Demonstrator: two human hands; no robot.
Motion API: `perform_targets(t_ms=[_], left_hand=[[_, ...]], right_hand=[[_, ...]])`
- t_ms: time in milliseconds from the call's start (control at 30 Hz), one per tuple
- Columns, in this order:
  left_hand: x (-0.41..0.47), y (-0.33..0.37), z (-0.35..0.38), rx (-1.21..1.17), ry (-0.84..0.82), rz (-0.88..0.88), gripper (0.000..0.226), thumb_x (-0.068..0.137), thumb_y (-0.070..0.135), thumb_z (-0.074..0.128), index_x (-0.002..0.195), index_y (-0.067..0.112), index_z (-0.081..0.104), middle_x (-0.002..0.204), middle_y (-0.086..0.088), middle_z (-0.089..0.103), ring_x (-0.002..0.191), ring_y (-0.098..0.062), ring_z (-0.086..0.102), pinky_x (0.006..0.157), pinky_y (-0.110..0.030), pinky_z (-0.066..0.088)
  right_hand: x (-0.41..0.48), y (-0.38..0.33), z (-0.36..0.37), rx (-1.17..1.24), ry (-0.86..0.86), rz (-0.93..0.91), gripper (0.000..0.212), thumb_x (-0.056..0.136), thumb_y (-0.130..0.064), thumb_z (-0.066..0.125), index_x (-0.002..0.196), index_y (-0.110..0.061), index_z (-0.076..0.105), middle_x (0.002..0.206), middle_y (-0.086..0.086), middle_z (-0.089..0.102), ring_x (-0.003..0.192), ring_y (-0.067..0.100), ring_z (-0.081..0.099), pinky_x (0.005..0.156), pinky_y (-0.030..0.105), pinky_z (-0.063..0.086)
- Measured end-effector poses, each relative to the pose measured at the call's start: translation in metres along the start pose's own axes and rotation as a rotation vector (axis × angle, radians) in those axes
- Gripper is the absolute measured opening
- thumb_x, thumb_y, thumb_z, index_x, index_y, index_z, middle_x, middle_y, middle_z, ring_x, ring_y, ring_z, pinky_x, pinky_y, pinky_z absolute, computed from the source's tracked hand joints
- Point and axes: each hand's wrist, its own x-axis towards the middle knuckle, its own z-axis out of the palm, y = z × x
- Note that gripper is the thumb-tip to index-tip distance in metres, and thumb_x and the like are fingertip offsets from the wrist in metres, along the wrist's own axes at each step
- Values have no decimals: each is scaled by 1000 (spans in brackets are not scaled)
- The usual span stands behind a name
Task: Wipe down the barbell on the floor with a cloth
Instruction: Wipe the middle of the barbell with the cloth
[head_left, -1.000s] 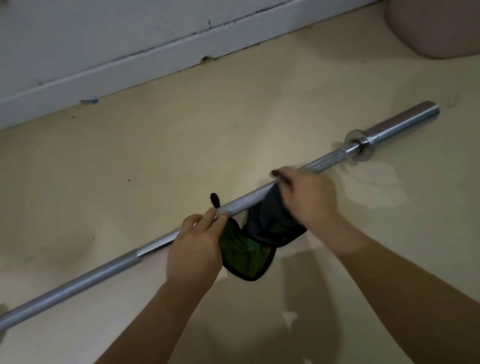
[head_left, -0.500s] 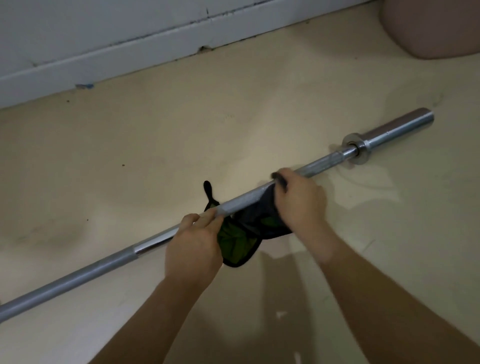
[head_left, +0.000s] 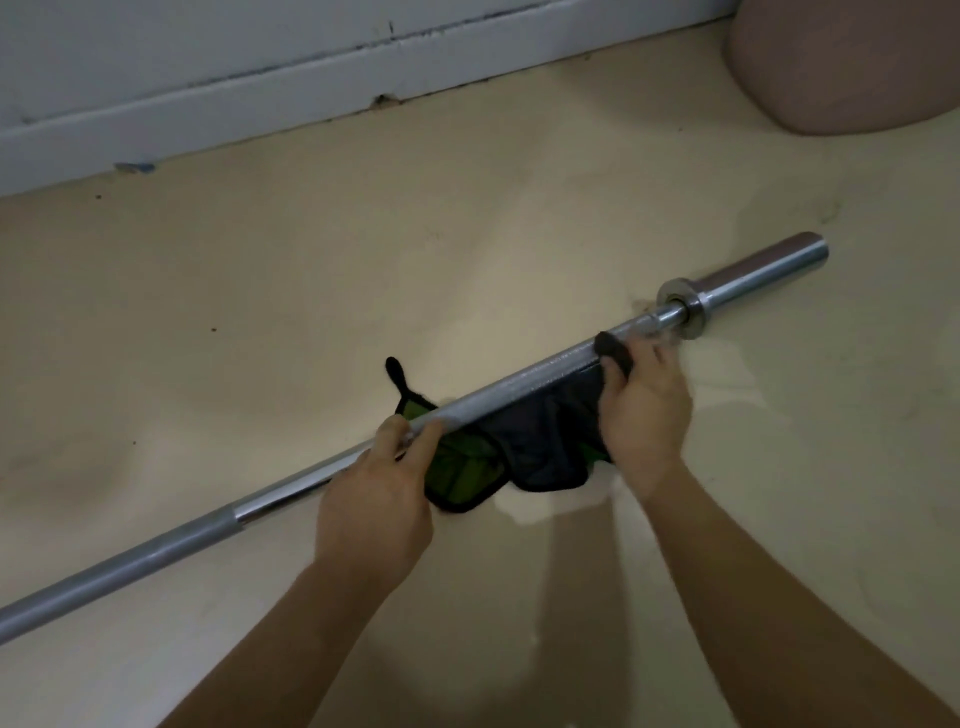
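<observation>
My left grip (head_left: 374, 514) and my right grip (head_left: 644, 410) are both bare, and the left forearm (head_left: 291, 639) and the right forearm (head_left: 769, 587) behind them are bare as well, uncovered from the wrist down to the lower edge of the view. Both forearms look slim and smooth, and they become broader toward that edge. The right grip is a little blurred, so I cannot tell its nails or any small marks on it.

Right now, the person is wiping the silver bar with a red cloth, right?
Not red. The head view shows the cloth is green and black; the left hand and right hand hold it at the silver bar.
</observation>
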Motion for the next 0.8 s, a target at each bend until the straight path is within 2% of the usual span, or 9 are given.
perform_targets(t_ms=[33,100,167,200,267,367,533,667,800], left_hand=[[3,4,-1,18,-5,1,69,66,3,63,132,21,49,125,-14,52,61,-30,59,45,-28,40],[8,8,-3,49,-33,-10,69,67,6,64,133,20,48,121,-17,51,54,-29,55,44,-27,35],[7,7,-4,110,-51,-20,70,68,10,62,136,20,46,123,-16,50,61,-30,57,47,-29,39],[7,5,-6,155,-48,-11,72,66,12,63,135,21,46,122,-15,51,67,-31,59,51,-32,42],[9,3,-8,219,-29,4,73,60,13,63,131,18,51,113,-14,56,79,-33,58,57,-37,45],[17,6,-7,175,16,45,66,58,7,59,124,10,56,101,-16,57,85,-36,54,59,-39,47],[21,11,-3,166,-23,41,72,55,1,64,126,1,53,118,-22,57,100,-39,56,71,-42,54],[24,13,-3,174,-22,19,71,57,4,63,127,2,53,118,-19,57,99,-36,55,72,-40,53],[19,16,-6,164,-60,1,74,54,2,71,126,4,55,120,-17,58,101,-35,57,67,-38,56]], right_hand=[[-14,-11,6,18,-13,-29,19,87,-20,59,104,-14,63,97,14,60,83,37,57,65,43,48],[-44,-35,12,-5,-118,-250,17,86,-20,60,102,-18,65,92,7,61,83,31,57,64,39,43],[-40,-35,13,-62,-161,-451,15,84,-19,61,99,-21,64,92,2,61,82,26,57,64,36,39],[-24,-27,11,-64,-107,-424,15,84,-19,61,97,-20,65,92,3,62,82,28,57,64,37,40],[19,-7,8,-11,72,-170,15,85,-21,58,98,-16,65,94,9,63,87,34,57,66,41,43],[33,-7,13,22,119,66,18,87,-19,57,102,-12,65,101,12,63,94,35,55,69,41,43],[29,-18,8,-48,-112,-224,18,87,-21,58,102,-14,67,95,10,61,87,31,56,70,39,46],[57,-2,-1,6,7,46,19,87,-23,54,99,-17,69,97,10,65,86,33,60,70,37,47],[13,-31,7,-34,-166,-302,10,81,-16,64,87,-10,70,74,10,61,62,30,57,55,32,42]])
